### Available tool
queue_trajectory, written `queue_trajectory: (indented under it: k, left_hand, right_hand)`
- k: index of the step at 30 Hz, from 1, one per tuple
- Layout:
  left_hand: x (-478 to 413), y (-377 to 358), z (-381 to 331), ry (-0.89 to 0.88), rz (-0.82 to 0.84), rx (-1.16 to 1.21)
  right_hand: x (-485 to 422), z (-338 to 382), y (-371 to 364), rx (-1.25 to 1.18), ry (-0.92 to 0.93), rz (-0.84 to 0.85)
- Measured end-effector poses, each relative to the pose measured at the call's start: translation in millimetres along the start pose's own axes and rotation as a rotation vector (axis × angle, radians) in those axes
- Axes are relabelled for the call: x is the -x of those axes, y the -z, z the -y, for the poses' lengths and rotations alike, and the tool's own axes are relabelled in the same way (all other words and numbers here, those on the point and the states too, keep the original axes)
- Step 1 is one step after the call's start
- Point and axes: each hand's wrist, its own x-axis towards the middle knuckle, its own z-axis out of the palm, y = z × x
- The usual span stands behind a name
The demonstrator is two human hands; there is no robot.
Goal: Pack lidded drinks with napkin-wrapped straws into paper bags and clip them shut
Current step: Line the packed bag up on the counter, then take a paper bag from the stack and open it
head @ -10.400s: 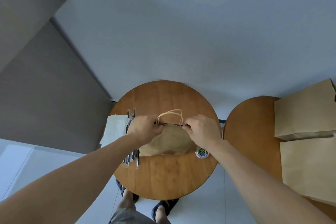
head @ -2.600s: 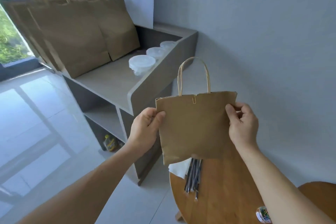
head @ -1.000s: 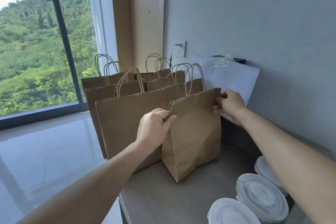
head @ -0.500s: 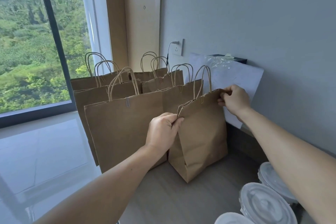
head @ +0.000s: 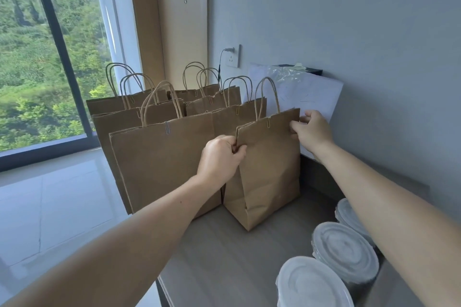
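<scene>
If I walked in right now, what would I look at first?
Probably the small paper bag in the middle, held upright, with the left hand and the right hand pinching its top corners. Behind it and to its left crowd the bigger brown bags with loop handles. At the bottom right, white lidded cups sit on the grey shelf.

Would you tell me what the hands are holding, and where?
The small paper bag: left hand pinches its top left corner, right hand its top right corner.
</scene>
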Motion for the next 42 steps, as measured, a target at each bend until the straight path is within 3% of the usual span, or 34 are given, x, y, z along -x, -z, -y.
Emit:
queue_trajectory:
  k: [8,19,24,33,42]
  left_hand:
    - [24,26,-37,-0.284,0.029,-0.387]
    - [111,32,-131,-0.571,0.478,-0.304]
    - [172,11,-187,-0.709,0.624,-0.267]
    - [323,-60,-281,-0.892,0.881,-0.211]
    - [488,-142,-358,-0.898,1.153,-0.165]
  right_hand:
    - [97,16,39,0.260,0.036,0.102]
    - [285,26,132,0.581,-0.101,-0.150]
    - [372,11,191,0.683,-0.275,-0.212]
    - [536,-66,297,0.669,-0.584,-0.275]
    - [689,-152,410,0.652,-0.825,-0.291]
